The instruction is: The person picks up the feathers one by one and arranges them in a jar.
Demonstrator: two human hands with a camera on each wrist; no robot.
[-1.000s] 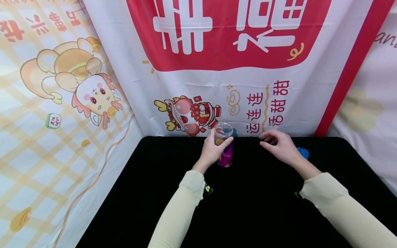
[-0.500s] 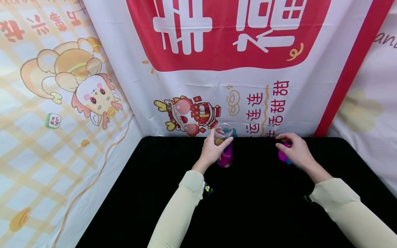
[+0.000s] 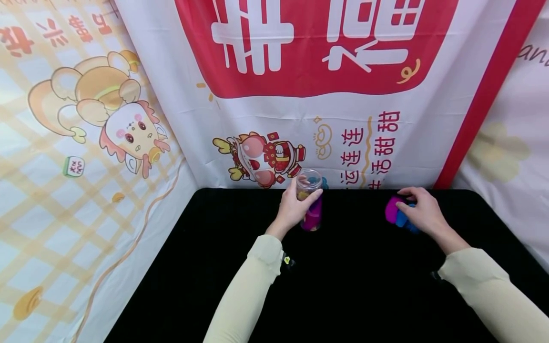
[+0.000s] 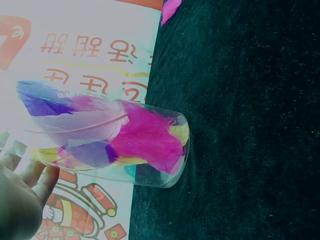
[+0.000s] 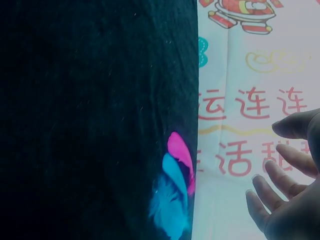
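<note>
L hand (image 3: 292,206) gripping clr jar (image 3: 309,178) w/ feathers (image 4: 150,135), R hand (image 3: 423,210) grip loose, pt. hiding blue feathers (image 3: 402,219)

black table (image 3: 356,281), upright feather-filled clear jar (image 3: 314,210), pink feather (image 3: 391,210), blue feathers (image 5: 172,205)

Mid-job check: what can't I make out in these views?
- Left wrist view: the mouth of the jar, lost in glare toward the left edge.
- Left wrist view: how many packed feathers there are; they overlap.
- Left wrist view: most of the loose pink feather, cut off by the top edge.
- Head view: part of the loose blue plumage, hidden behind the right grip.
</note>
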